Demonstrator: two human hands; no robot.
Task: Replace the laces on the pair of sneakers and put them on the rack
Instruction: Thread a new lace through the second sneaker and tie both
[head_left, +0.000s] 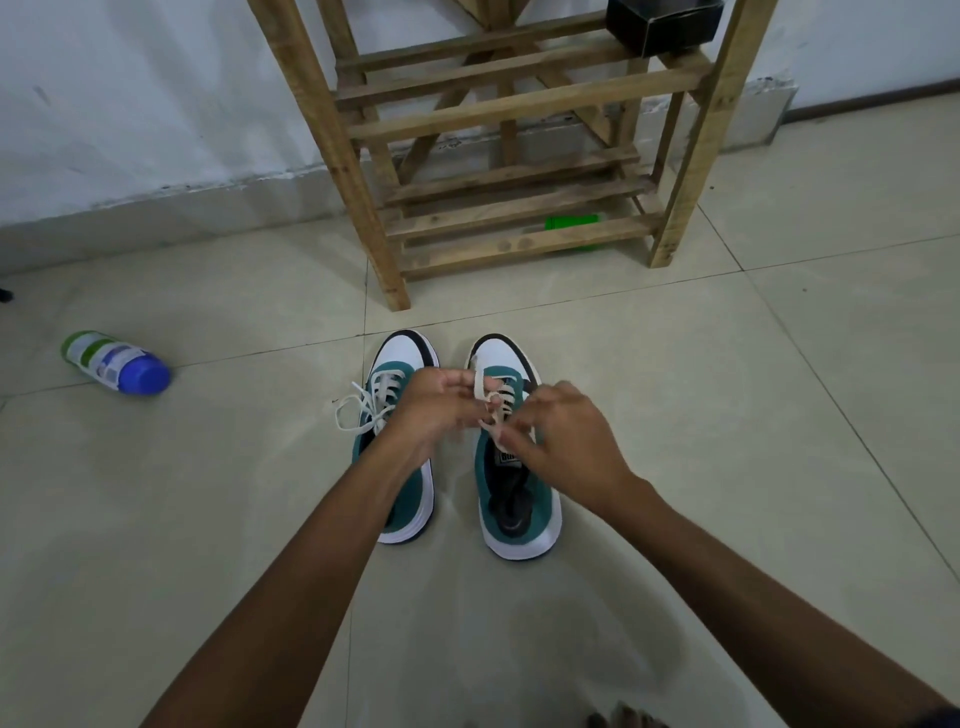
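I am working over the right sneaker (519, 499), which is sitting on the tiled floor (727, 415) just beside the left sneaker (402, 467), toes pointing toward the wooden rack (519, 104). Both are teal and white with dark trim. My left hand (441, 402) is pinching a loop of the cream lace (480, 387) above the right sneaker's eyelets, fingers curled around it. My right hand (563, 441) is gripping the lower part of the same lace between thumb and fingertips, just over the tongue. The two hands are nearly touching, with the lace running between them.

The left sneaker is already showing lace bars across its front, and a tied bow (358, 410) is spreading out to its left side over the floor.

The rack is standing a little beyond the toes, against the white wall (156, 104). A black box (665, 23) is resting on one of its upper shelves, and a green object (574, 223) is lying under its lowest slats. Well off to the left, a bottle (117, 362) with a blue cap is lying on its side on the floor.
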